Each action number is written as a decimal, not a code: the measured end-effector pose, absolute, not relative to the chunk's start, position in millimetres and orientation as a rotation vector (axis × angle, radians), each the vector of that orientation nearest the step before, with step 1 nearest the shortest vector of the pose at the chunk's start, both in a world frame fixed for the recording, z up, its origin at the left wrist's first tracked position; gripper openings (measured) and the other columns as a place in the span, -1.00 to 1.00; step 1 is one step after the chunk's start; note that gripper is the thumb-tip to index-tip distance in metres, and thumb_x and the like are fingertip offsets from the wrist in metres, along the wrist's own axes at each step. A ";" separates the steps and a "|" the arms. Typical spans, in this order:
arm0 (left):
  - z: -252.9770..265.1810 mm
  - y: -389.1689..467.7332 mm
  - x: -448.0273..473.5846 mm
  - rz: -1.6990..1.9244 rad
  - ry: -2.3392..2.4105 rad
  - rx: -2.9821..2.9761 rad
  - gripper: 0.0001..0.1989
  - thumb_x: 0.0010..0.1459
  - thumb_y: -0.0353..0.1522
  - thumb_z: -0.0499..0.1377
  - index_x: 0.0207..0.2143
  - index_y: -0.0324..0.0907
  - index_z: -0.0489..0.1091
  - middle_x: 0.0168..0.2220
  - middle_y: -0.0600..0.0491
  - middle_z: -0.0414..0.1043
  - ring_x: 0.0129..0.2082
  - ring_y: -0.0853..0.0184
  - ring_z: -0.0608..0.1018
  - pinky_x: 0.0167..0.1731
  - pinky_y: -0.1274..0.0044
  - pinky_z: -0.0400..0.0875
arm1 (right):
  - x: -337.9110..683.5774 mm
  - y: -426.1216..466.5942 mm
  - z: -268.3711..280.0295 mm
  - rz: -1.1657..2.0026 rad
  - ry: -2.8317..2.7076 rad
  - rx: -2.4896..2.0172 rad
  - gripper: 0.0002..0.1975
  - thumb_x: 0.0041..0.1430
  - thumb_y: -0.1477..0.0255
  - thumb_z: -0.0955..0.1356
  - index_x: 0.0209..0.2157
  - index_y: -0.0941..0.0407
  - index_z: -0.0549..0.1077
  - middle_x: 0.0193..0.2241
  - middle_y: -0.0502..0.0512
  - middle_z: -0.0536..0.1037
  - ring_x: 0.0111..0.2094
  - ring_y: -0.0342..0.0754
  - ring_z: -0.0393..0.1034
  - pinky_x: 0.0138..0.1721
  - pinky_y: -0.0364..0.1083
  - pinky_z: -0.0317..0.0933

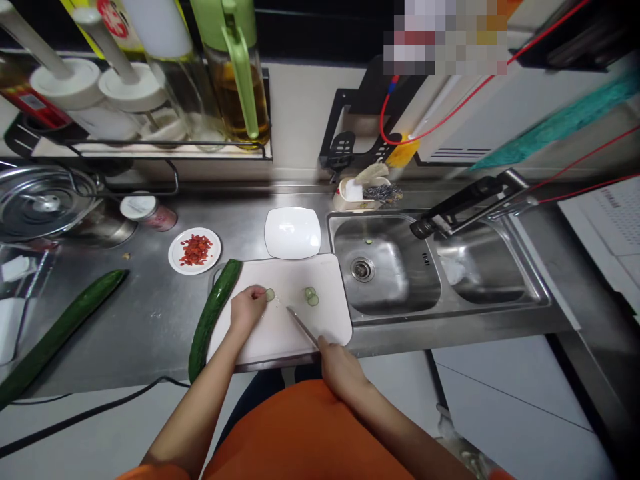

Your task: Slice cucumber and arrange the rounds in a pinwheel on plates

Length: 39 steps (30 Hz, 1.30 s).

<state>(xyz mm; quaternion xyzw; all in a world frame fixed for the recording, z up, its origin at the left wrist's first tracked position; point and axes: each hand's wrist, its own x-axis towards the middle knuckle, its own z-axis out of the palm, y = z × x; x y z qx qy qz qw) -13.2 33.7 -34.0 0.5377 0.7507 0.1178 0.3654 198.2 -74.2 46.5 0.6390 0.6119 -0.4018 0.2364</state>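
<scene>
My left hand (248, 309) pinches a thin round cucumber slice (270, 295) just above the white cutting board (280, 340). In my right hand (342, 365) is a knife (302, 325), its blade pointing up and left over the board. Several cucumber slices (311, 297) overlap in a small pile on the board's right half. Along the board's left edge lies a long whole cucumber (215, 317), left of my left hand. Small pale bits are scattered between the held slice and the knife tip.
A square white plate (293, 232) stands behind the board. To its left is a small plate (173, 259) of red berries. Another cucumber (65, 337) lies at far left. A double sink (385, 267) with a black faucet (450, 210) is on the right.
</scene>
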 end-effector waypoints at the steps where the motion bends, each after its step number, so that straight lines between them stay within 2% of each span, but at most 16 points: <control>1: -33.3 34.2 -19.5 0.301 1.959 1.390 -0.84 0.01 -0.29 0.15 -0.36 -0.10 0.49 -0.40 0.10 0.53 -0.38 0.34 0.51 -0.33 0.56 0.29 | 199.8 -75.4 45.8 -1.101 1.681 1.750 -0.62 0.09 0.71 0.12 -0.10 0.15 0.31 -0.28 0.24 0.53 -0.20 0.04 0.44 -0.32 -0.12 0.15; 5: -30.5 32.1 -36.8 0.218 2.060 1.512 -0.79 0.09 -0.30 0.09 -0.28 -0.12 0.48 -0.34 0.01 0.53 -0.33 0.27 0.52 -0.30 0.52 0.30 | 201.8 -77.6 45.0 -1.095 1.701 1.762 -0.64 0.11 0.69 0.12 -0.10 0.14 0.30 -0.31 0.22 0.52 -0.21 0.02 0.44 -0.33 -0.13 0.12; 10: -28.7 26.9 -24.6 0.197 2.117 1.701 -0.70 0.16 -0.31 0.03 -0.09 -0.12 0.43 -0.09 -0.09 0.44 -0.23 0.23 0.50 -0.23 0.47 0.32 | 203.1 -77.1 47.0 -1.092 1.698 1.761 -0.62 0.10 0.70 0.12 -0.09 0.14 0.29 -0.31 0.21 0.52 -0.22 0.03 0.44 -0.35 -0.13 0.12; 13: -30.3 34.7 0.7 0.288 1.788 1.836 -0.69 0.15 -0.35 0.05 -0.06 -0.09 0.41 -0.07 -0.03 0.40 -0.15 0.29 0.47 -0.12 0.51 0.32 | 205.8 -77.8 46.3 -1.086 1.700 1.750 -0.62 0.11 0.70 0.12 -0.08 0.13 0.29 -0.30 0.21 0.52 -0.22 0.03 0.44 -0.34 -0.12 0.13; 17: -33.4 56.5 40.0 0.123 1.247 1.978 -0.64 0.12 -0.40 0.07 -0.02 -0.04 0.39 -0.08 0.00 0.36 -0.15 0.32 0.45 -0.18 0.53 0.34 | 208.8 -79.2 44.7 -1.071 1.728 1.745 -0.62 0.11 0.69 0.11 -0.08 0.14 0.29 -0.30 0.21 0.52 -0.22 0.03 0.44 -0.34 -0.14 0.14; 23: -33.0 77.3 66.9 -0.035 1.041 2.091 -0.69 0.05 -0.47 0.09 -0.18 0.01 0.47 -0.15 0.03 0.36 -0.23 0.30 0.45 -0.28 0.54 0.30 | 209.8 -79.8 45.6 -1.058 1.720 1.757 -0.62 0.09 0.71 0.12 -0.10 0.14 0.30 -0.32 0.22 0.53 -0.24 0.04 0.45 -0.37 -0.14 0.13; 31: -27.9 88.2 71.4 -0.155 0.976 2.153 -0.76 -0.02 -0.47 0.11 -0.26 -0.11 0.44 -0.14 -0.02 0.32 -0.26 0.30 0.45 -0.30 0.53 0.31 | 210.2 -79.2 44.9 -1.089 1.712 1.753 -0.61 0.08 0.72 0.13 -0.09 0.14 0.29 -0.31 0.24 0.53 -0.23 0.05 0.45 -0.35 -0.13 0.14; 36: -30.3 88.8 70.2 -0.104 0.909 2.231 -0.85 -0.01 -0.48 0.09 -0.38 -0.14 0.41 -0.26 -0.02 0.38 -0.25 0.28 0.45 -0.37 0.55 0.27 | 210.3 -77.8 46.1 -1.096 1.718 1.744 -0.59 0.08 0.71 0.12 -0.07 0.15 0.30 -0.29 0.25 0.53 -0.22 0.07 0.44 -0.34 -0.11 0.16; 39: -31.8 85.3 62.3 -0.036 0.964 2.133 -0.88 0.00 -0.46 0.10 -0.41 -0.14 0.41 -0.36 0.03 0.42 -0.33 0.31 0.45 -0.38 0.56 0.26 | 210.9 -77.3 46.1 -1.093 1.722 1.746 -0.60 0.09 0.70 0.11 -0.07 0.16 0.30 -0.28 0.25 0.53 -0.23 0.07 0.45 -0.35 -0.11 0.16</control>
